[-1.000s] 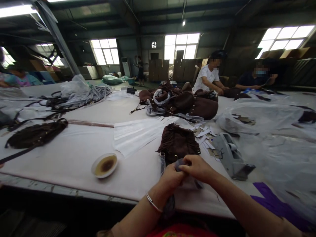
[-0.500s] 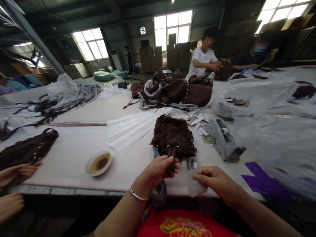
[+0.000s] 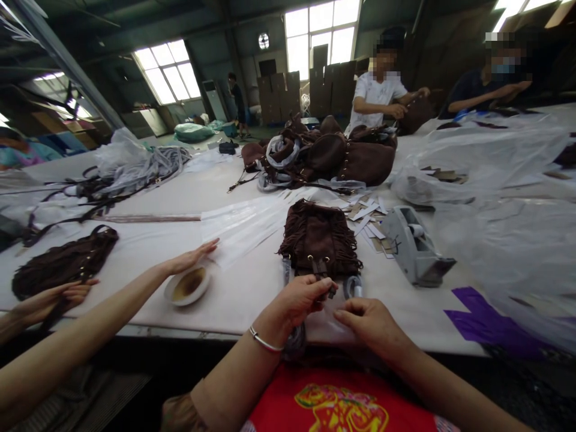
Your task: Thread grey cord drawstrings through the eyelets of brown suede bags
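Observation:
In front of me a dark brown fringed bag (image 3: 320,237) lies on the table, with gold eyelets near its lower edge. My left hand (image 3: 299,303) is closed on the brown drawstring ends (image 3: 330,292) at the near side of the bag. Just right of it, my right hand (image 3: 369,321) pinches a thin translucent plastic piece (image 3: 330,321), which shows only faintly. A plastic-wrapped strap (image 3: 352,287) lies beside the bag's near right corner. Another wrapped part (image 3: 296,342) hangs below my left wrist, partly hidden.
A grey tape dispenser (image 3: 416,246) and card scraps (image 3: 371,225) lie to the right. At left, a co-worker's hand (image 3: 193,258) reaches over a dish of brown liquid (image 3: 204,288); their other hand holds a strap of a second fringed bag (image 3: 63,264). Brown bags (image 3: 369,162) are piled behind.
The co-worker's arm at left has reached out over the dish. My right hand has moved closer to my left, and the plastic piece shows less. My left hand still grips the drawstring ends.

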The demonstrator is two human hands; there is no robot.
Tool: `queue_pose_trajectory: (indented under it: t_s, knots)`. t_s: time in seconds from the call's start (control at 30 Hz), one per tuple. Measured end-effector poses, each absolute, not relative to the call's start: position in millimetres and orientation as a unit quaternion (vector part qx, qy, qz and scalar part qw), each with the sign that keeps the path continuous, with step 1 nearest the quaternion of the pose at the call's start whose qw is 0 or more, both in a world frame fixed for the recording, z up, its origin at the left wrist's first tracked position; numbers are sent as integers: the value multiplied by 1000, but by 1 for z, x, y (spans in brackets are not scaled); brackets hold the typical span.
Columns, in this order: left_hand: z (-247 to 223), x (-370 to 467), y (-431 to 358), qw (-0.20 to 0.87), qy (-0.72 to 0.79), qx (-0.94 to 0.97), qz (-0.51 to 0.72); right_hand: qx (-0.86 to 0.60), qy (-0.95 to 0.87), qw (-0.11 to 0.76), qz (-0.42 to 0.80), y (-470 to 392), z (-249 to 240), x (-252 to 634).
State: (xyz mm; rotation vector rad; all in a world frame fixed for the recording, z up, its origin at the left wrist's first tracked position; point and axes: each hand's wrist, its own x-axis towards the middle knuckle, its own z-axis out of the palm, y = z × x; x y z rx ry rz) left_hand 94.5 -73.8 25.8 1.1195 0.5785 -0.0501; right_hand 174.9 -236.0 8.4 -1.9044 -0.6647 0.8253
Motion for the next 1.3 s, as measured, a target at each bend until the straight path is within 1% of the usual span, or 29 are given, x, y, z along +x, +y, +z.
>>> queue_pose_trajectory:
  t_s: [0.2,0.37,0.57,0.83,1.13,1.3]
  knots:
    - [22,94,-75,792,285,540,-10,-778,-258,460,341,-231,13,174]
    - [13,97,-75,780,285,558,6,-754,-200,497,379,-231,12,170]
    - [9,98,-77,777,285,561,9,-704,-132,554,424,-232,-1,169]
    - [8,104,-83,800,291,524,15,-696,-115,579,409,-229,-2,169]
    - [16,100,-78,807,299,510,0,-683,-113,608,388,-223,-8,174]
    - [13,101,-66,827,320,460,43,-678,-101,621,380,-221,-11,172]
